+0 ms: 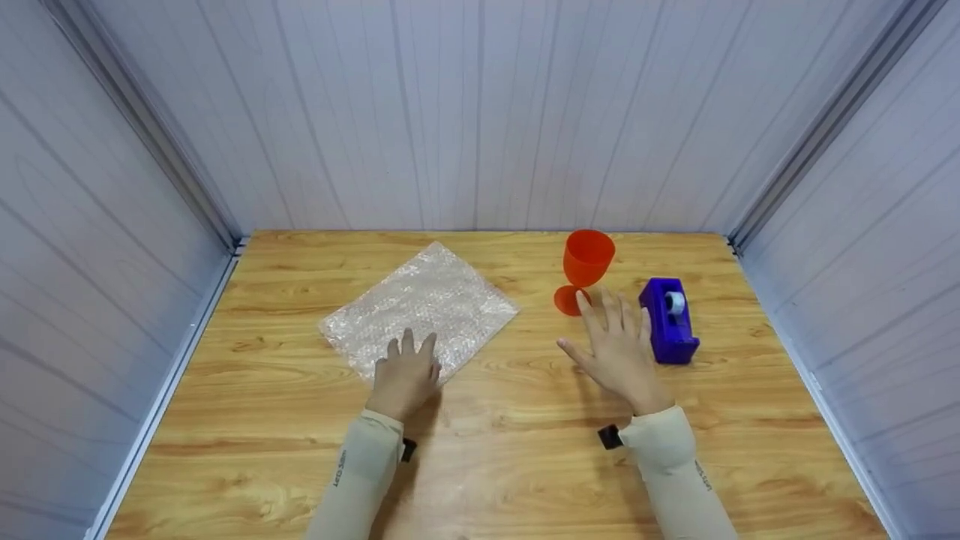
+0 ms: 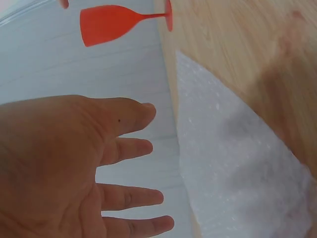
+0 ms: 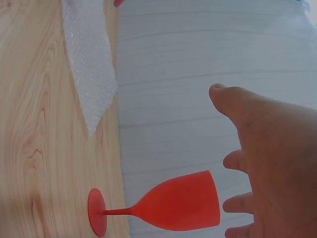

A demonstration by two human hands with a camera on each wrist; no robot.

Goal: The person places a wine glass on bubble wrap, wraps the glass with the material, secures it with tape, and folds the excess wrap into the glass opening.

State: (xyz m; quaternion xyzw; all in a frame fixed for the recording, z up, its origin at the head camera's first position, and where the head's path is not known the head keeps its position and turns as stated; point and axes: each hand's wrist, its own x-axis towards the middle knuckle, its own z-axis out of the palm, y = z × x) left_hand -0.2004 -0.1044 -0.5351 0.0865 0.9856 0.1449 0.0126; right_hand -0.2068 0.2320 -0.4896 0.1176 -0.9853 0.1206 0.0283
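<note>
A sheet of bubble wrap [image 1: 424, 300] lies flat on the wooden table, turned cornerwise. Over its near edge my left hand [image 1: 407, 375] reaches with fingers spread and nothing held. To the right stands an upright red goblet [image 1: 589, 259] on a thin stem and round foot. My right hand [image 1: 619, 352] hovers with its fingers spread, fingertips overlapping the goblet's foot in the head view. The right wrist view shows the goblet [image 3: 181, 201] beyond the fingertips, which hold nothing. Just right of that hand sits a purple tape dispenser [image 1: 667, 322] with a white roll.
The wooden tabletop [image 1: 495, 465] is bounded by a pale panelled wall [image 1: 480, 112] at the back, with more panels at left and right. Metal framing runs along the side edges. The goblet and tape dispenser stand close together on the right.
</note>
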